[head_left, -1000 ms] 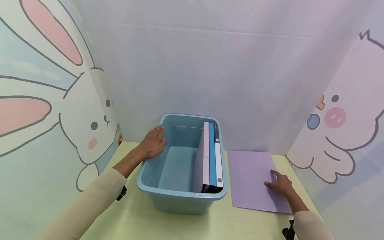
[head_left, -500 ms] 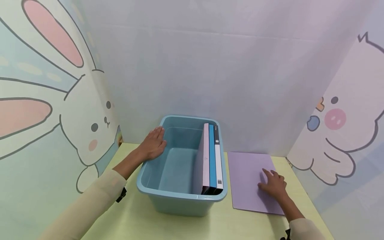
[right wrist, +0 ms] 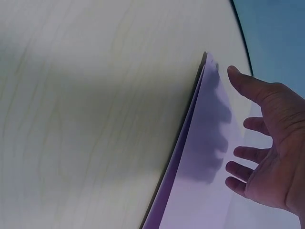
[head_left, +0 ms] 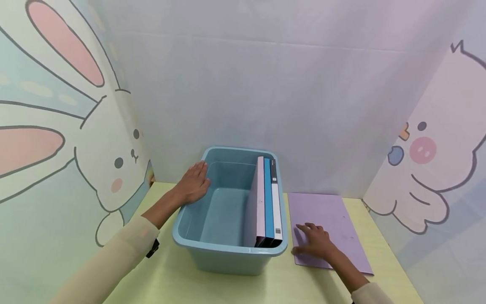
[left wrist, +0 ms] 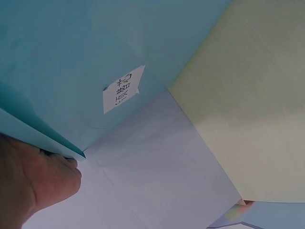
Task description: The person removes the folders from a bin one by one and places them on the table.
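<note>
A light-blue plastic tub [head_left: 228, 261] stands on the table, with several binders upright along its right side. Among them show a pale-pink binder [head_left: 260, 198], a blue binder [head_left: 269, 202] and a white-and-black one [head_left: 276, 202]. My left hand [head_left: 193, 183] rests on the tub's left rim, fingers pointing away from me. To the right of the tub, a flat purple folder [head_left: 322, 207] lies on the table. Over its near left part hovers my right hand [head_left: 315, 242], fingers spread and slightly bent, holding nothing. The right wrist view shows this hand's shadow on the cover.
Pale yellow wood-grain table [head_left: 288, 287] lies under everything. A plain light curtain [head_left: 247, 93] hangs behind the tub, with printed cartoon panels on both sides. A white paper label [left wrist: 123, 89] with handwriting sticks to the tub's outer wall.
My right hand has moved left across the purple folder, from its right edge to near its left edge. My left hand stays on the tub's rim.
</note>
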Motion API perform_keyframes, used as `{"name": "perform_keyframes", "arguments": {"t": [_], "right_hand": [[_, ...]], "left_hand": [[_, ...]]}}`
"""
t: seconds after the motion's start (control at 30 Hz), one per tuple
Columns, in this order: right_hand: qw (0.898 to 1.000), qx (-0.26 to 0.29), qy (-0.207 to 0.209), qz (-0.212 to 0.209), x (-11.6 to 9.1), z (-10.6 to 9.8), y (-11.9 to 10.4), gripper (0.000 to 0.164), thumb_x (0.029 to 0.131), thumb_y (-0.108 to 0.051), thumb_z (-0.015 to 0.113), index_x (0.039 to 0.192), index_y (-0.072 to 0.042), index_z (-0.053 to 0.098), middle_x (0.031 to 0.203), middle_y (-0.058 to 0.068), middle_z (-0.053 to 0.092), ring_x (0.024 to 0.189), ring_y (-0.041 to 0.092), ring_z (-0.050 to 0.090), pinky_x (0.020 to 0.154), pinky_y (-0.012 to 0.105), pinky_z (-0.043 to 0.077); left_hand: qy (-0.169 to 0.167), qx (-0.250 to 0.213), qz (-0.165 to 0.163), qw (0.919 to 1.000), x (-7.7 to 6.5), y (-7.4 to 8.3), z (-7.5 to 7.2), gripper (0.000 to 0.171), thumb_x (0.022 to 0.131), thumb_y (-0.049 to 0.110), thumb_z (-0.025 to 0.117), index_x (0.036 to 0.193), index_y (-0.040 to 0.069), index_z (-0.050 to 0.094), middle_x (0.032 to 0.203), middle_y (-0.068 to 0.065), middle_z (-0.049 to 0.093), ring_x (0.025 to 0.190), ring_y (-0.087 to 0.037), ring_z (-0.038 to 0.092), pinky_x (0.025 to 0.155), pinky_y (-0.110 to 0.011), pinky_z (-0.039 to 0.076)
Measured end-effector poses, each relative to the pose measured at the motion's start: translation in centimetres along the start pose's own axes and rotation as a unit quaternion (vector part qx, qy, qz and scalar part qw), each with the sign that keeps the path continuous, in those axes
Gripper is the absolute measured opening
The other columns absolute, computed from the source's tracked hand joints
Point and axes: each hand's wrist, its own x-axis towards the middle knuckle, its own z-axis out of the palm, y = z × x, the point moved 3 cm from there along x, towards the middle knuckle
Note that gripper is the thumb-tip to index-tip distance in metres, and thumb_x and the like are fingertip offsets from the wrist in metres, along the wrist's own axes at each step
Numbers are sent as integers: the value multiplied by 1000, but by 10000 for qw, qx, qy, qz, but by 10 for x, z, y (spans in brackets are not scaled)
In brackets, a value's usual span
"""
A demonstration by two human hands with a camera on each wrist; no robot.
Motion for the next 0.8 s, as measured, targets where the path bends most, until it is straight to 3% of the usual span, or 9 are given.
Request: {"name": "perform_keyframes", "arguments": {"t": [0.23, 0.43, 0.8], "right_hand": [[9993, -225, -224, -184, -10, 1, -7, 90, 82, -44, 99, 156, -6, 65, 162, 41, 53, 142, 72, 51, 107, 90, 45], [9983, -487, -319, -58, -14, 2, -4, 87, 86, -45, 96, 158, -9, 64, 167, 40, 48, 149, 74, 44, 106, 93, 43], [9985, -395, -384, 36, -17, 6, 12, 89, 89, -51, 91, 162, -11, 61, 170, 37, 47, 153, 72, 41, 102, 95, 43]], "left_hand": [[-48, -68, 7, 10000, 0, -1, 0, 72, 119, 28, 26, 173, -17, 12, 186, -36, 7, 176, -54, 6, 143, -67, 7], [49, -77, 18, 10000, 1, 0, -2, 70, 119, 27, 26, 173, -17, 13, 186, -36, 9, 175, -55, 8, 143, -67, 8], [86, -58, 43, 9999, 1, 1, 0, 70, 119, 25, 28, 172, -18, 15, 185, -37, 11, 174, -57, 10, 143, -68, 9]]}}
